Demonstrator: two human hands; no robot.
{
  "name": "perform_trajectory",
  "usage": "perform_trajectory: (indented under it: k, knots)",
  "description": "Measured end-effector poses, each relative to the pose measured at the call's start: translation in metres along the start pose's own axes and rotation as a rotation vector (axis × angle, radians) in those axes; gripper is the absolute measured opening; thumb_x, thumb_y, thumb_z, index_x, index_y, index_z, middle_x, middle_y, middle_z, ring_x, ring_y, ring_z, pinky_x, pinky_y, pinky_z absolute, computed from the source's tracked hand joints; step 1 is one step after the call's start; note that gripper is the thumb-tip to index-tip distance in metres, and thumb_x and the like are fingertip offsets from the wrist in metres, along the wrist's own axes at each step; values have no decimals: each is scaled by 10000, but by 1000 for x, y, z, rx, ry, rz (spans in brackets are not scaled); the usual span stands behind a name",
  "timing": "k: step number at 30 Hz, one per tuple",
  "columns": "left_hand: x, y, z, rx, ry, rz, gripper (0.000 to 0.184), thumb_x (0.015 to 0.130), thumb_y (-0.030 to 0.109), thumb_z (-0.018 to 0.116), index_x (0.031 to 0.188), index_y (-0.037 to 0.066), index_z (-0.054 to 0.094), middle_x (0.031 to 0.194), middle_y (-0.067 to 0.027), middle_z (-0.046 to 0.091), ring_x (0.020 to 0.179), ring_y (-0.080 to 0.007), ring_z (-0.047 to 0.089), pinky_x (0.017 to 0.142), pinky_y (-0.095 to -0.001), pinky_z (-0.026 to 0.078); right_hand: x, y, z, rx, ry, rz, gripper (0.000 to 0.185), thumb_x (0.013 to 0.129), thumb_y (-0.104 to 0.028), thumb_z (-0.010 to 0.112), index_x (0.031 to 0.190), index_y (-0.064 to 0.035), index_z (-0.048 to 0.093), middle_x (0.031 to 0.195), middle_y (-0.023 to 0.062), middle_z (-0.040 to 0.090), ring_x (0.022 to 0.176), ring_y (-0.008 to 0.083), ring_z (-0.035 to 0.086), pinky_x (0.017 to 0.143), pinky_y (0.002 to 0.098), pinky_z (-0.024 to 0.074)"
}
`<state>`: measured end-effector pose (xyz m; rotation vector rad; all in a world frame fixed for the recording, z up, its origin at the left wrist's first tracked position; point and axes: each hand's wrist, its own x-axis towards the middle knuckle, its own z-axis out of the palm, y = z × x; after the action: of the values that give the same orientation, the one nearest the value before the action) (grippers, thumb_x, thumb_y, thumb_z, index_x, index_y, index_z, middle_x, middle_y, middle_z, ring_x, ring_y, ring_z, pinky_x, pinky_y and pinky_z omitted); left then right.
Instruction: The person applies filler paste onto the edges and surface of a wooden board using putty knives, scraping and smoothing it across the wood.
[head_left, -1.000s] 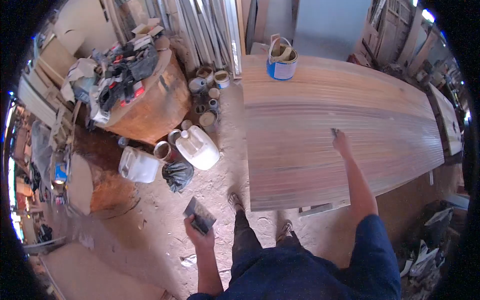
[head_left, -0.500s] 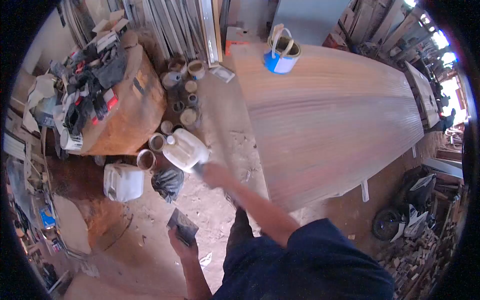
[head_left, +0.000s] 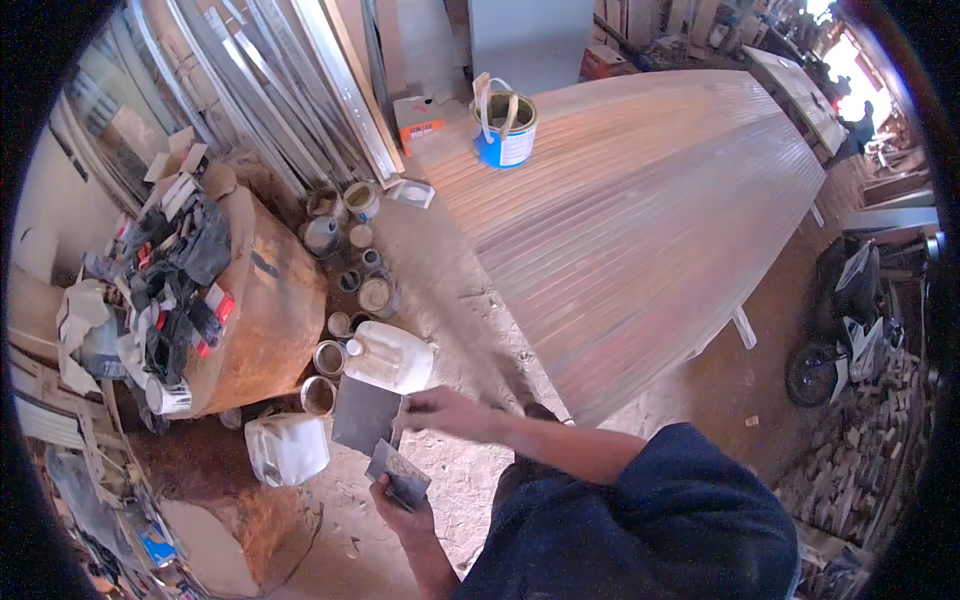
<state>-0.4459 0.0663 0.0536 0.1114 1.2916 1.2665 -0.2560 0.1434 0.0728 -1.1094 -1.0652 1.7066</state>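
Observation:
My right hand [head_left: 440, 412] is closed on the edge of a broad, dark grey square plate [head_left: 362, 412], like a scraper blade. Below it, my left hand [head_left: 405, 512] grips a smaller flat grey scraper plate [head_left: 402, 476] with pale smears on its face. The two plates come close together, their edges overlapping in the head view; I cannot tell whether they touch. Just beyond the larger plate, a white plastic jerrycan [head_left: 392, 356] lies on the floor, and a second white jerrycan [head_left: 288, 448] is to its left.
A large slatted wooden surface [head_left: 640, 230] fills the right, bearing a blue-and-white bucket [head_left: 505, 145]. Several tins [head_left: 378, 294] stand beside a brown bulky block [head_left: 265, 300] heaped with rags and boxes. Metal strips [head_left: 270, 90] lean behind. A small motorbike [head_left: 850, 330] stands far right.
My view has turned, shifting the room's contents. My right hand has drawn nearer my left, and its plate, blurred before, now shows broad and flat. The left hand keeps its plate.

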Motion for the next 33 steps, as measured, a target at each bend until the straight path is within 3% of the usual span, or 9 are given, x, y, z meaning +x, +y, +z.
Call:
perform_trajectory:
  k: [2,5,7,10,18,24,28,30,33]
  knots:
    - [7,9,-8,-122,-116,-62,358,776,259,591,1074,64,560,1025,-60,589,959,-204,561,827,-329,463,-1,26,-74,-263,136,-54,386,838,-202,620,1150,10,537,1017,98,598,968,175,543,836,317,458]
    - [12,22,-15,5,204,89,353,781,237,617,1067,43,545,1016,-77,578,956,-206,556,810,-332,476,-8,101,-255,-582,888,-42,541,797,-90,565,1298,2,381,1187,206,506,1134,297,465,938,388,399]
    - [31,12,-48,336,109,282,350,797,182,618,1090,28,504,1068,-84,547,975,-209,543,822,-332,475,-15,169,-377,-856,1304,-69,675,769,-15,529,1396,-3,278,1301,277,444,1245,379,413,1005,436,360]
    - [64,25,-64,465,70,278,365,807,139,615,1118,15,471,1111,-90,522,992,-210,531,835,-329,472,-35,125,-410,-763,1298,169,666,806,-74,506,1418,-33,247,1372,235,386,1247,356,429,999,408,374]
    - [116,87,52,106,-32,10,417,755,265,630,1097,41,550,1024,-71,580,995,-217,553,806,-366,475,-13,56,-354,-627,1205,625,820,731,-122,559,1447,-69,162,1320,358,369,1199,431,446,962,497,390]
    - [156,99,75,1028,-363,944,493,693,-6,692,1125,11,455,1045,-137,536,997,-249,532,860,-355,454,32,61,-266,-1031,1216,724,898,732,-158,599,1460,-41,86,1368,341,326,1259,483,346,1068,514,256]
    - [176,118,98,604,-351,311,435,725,55,662,1123,16,493,1077,-134,552,1000,-248,544,885,-349,451,66,69,-195,-960,1171,756,954,741,-194,597,1450,25,-2,1445,319,214,1361,449,183,1124,518,79]
    - [158,130,140,63,-295,-202,399,750,146,640,1116,28,534,1097,-115,572,1001,-239,555,883,-346,455,84,70,-158,-910,1130,836,922,763,-192,562,1453,16,-13,1457,312,194,1376,449,137,1133,501,20]
    - [188,124,131,317,-298,-93,413,749,245,605,1114,55,572,1108,-75,595,1003,-227,570,871,-340,456,102,78,-96,-926,1097,718,909,782,-271,570,1454,13,29,1454,316,193,1377,458,108,1123,532,-2]
